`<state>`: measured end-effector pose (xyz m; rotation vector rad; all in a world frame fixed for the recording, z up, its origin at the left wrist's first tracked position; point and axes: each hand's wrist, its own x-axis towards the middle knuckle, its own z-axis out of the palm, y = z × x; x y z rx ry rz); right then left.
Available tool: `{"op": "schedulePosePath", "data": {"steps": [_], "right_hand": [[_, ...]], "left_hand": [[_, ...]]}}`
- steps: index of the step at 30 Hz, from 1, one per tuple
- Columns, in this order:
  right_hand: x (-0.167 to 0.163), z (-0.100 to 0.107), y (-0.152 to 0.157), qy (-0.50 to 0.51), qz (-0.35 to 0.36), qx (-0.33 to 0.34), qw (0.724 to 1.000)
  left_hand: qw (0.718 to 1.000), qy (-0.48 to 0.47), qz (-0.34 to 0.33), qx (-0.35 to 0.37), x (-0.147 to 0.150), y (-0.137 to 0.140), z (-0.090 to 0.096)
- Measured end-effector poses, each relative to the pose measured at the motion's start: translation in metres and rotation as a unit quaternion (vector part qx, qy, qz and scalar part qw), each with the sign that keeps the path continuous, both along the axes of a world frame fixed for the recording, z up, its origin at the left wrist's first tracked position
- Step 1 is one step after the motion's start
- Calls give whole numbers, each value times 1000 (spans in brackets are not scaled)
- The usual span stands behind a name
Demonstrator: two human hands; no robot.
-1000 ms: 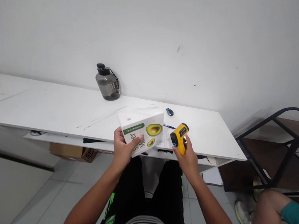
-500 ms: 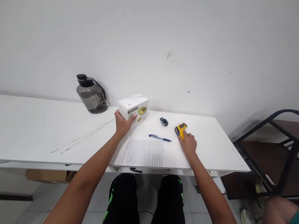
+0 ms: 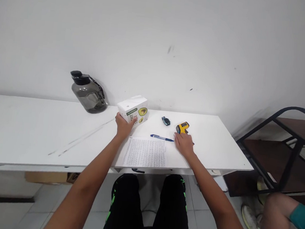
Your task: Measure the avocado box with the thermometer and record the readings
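Observation:
A white box with avocado pictures (image 3: 134, 111) stands on the white table (image 3: 32, 128), and my left hand (image 3: 123, 125) grips its near side. A yellow handheld thermometer (image 3: 182, 127) lies on the table to the right. My right hand (image 3: 183, 145) rests flat just in front of it, fingertips at its near end, with no grip that I can see. A blue pen (image 3: 162, 137) lies between my hands, and a printed sheet (image 3: 146, 152) lies below it at the table's front edge.
A dark water bottle (image 3: 88, 92) stands at the back left by the wall. A small dark object (image 3: 166, 121) lies near the thermometer. A black metal rack (image 3: 287, 142) stands to the right. Another person's leg and shoe (image 3: 272, 219) are at the bottom right.
Both hands carried the box and the thermometer from above my lap to the table. The box now stands there, and my right hand has drawn back off the thermometer.

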<state>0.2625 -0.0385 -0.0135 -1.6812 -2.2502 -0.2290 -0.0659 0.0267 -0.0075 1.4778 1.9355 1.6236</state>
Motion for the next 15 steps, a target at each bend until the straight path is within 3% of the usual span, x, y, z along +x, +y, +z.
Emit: {"op": "schedulePosePath", "data": {"steps": [2, 4, 6, 9, 11, 13, 15], "right_hand": [[-15, 3, 0, -4, 28, -79, 996], [-27, 7, 1, -1, 27, -124, 992], [-32, 10, 0, 6, 16, -127, 992], [-29, 14, -8, 98, -4, -106, 990], [-25, 14, -17, 239, 20, -101, 966], [-23, 11, -27, 365, 66, -123, 921], [-24, 6, -36, 421, 91, -163, 888]], "left_hand": [[996, 65, 52, -22, 13, -25, 1], [991, 127, 51, -5, 38, -63, -2], [978, 209, -23, 12, 70, -109, -11], [924, 344, -163, 22, 115, -167, -30], [895, 393, -208, 30, 134, -188, -41], [883, 418, -210, 35, 142, -196, -51], [880, 432, -191, 44, 143, -195, -59]]}}
